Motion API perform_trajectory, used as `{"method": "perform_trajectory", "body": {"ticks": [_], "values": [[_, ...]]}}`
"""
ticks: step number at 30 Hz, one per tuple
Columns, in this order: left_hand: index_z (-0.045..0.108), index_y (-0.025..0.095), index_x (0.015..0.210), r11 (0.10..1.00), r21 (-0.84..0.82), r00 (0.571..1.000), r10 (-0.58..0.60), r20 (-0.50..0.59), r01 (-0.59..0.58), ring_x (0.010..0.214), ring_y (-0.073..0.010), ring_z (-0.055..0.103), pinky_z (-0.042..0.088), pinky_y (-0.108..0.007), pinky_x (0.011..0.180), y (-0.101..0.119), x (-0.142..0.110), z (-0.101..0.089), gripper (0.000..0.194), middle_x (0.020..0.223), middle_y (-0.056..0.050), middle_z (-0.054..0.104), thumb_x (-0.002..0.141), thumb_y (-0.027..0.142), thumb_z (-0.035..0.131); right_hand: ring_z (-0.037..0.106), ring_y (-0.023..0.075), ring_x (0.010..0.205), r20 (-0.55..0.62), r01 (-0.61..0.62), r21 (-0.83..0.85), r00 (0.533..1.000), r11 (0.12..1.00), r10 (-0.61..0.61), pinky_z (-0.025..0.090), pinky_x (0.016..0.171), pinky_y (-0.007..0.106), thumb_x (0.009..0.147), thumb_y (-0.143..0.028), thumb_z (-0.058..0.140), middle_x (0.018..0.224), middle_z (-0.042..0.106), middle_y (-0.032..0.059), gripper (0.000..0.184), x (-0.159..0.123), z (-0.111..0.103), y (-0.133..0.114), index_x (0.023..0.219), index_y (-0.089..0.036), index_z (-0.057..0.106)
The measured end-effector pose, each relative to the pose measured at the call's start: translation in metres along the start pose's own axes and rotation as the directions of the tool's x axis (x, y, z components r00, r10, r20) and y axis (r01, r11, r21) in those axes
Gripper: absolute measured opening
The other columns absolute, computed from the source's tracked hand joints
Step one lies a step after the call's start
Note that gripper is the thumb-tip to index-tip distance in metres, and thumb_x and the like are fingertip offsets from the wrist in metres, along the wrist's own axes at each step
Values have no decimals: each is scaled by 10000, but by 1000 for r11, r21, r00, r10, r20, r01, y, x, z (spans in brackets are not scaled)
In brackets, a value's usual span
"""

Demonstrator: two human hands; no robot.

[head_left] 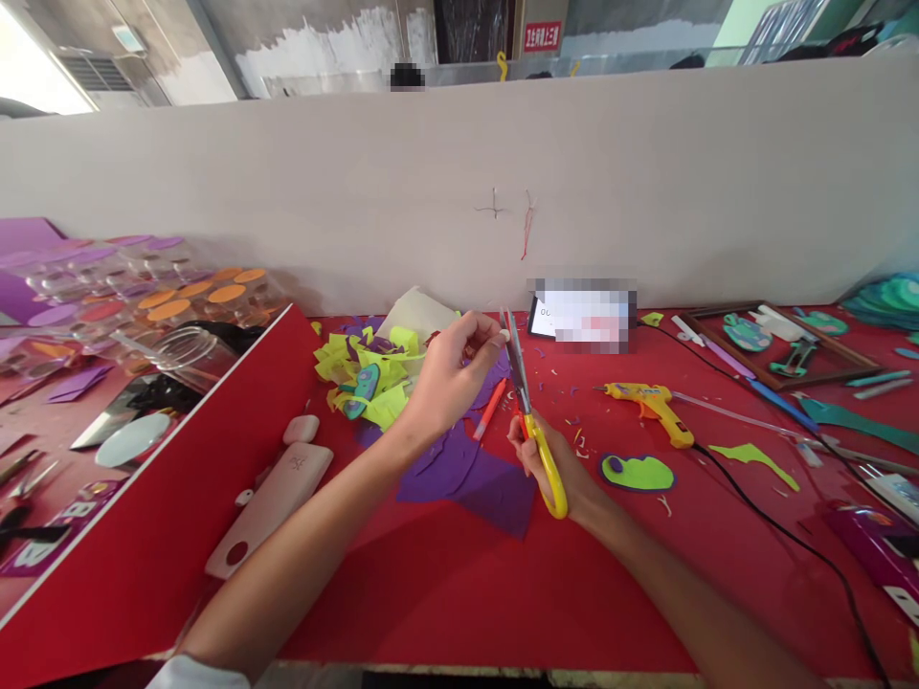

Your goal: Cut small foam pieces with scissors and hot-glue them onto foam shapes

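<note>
Yellow handles mark the scissors (529,421) gripped in your right hand (571,466), fingers curled around the loops; in the head view, the only one supplied, the blades point up and away from you, slightly parted at the tips. Your left hand (459,373) pinches a small white piece (504,335) between thumb and forefinger, just beside the blades; whether the metal touches the piece cannot be told. Both hands are located over the middle of the red table (431,603). Beneath them, note the purple sheets (478,483), with an orange-red pen (490,413) lying on or beside them. Left of your left hand, see the heap of yellow-green scraps (392,407). To the right of the scissors, locate the lime cutout with a purple border (646,474), and beyond it the yellow glue gun (650,407), lying on its side. A lit phone (549,311), partly blurred, leans near the pale partition (359,201). At far right, a wooden tray (825,376) contains teal pieces.
</note>
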State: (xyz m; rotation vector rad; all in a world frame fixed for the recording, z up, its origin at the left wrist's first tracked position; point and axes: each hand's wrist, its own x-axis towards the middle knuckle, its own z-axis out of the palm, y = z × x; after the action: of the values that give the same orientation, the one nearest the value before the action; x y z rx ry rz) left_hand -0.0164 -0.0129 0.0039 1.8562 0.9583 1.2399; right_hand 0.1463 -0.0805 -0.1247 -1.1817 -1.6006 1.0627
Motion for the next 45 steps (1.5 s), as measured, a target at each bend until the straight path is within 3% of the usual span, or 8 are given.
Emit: {"method": "perform_trajectory", "body": {"ticks": [13, 19, 45], "values": [[610, 167, 816, 994, 103, 997, -47, 59, 41, 658, -114, 433, 362, -263, 609, 2, 3, -7, 159, 715, 6, 523, 927, 280, 613, 404, 117, 544, -8, 11, 60, 1000, 998, -10, 358, 483, 259, 839, -922, 352, 733, 509, -5, 719, -1, -2, -1, 890, -220, 494], [598, 161, 818, 993, 107, 996, -57, 75, 49, 670, -110, 441, 367, -259, 622, 6, 6, -11, 168, 722, 8, 520, 934, 282, 595, 388, 110, 534, -3, 1, 82, 1000, 997, -1, 343, 483, 253, 832, -926, 362, 701, 474, -25, 722, -2, -2, -3, 885, -217, 484], [605, 158, 794, 988, 147, 992, -72, 103, 57, 661, -103, 442, 362, -255, 618, 10, 4, -13, 111, 708, 16, 535, 894, 205, 591, 371, 110, 507, 0, -38, 19, 999, 999, 38, 291, 466, 259, 893, -825, 406, 608, 429, -48, 599, -3, -9, -21, 801, -233, 429]]}}
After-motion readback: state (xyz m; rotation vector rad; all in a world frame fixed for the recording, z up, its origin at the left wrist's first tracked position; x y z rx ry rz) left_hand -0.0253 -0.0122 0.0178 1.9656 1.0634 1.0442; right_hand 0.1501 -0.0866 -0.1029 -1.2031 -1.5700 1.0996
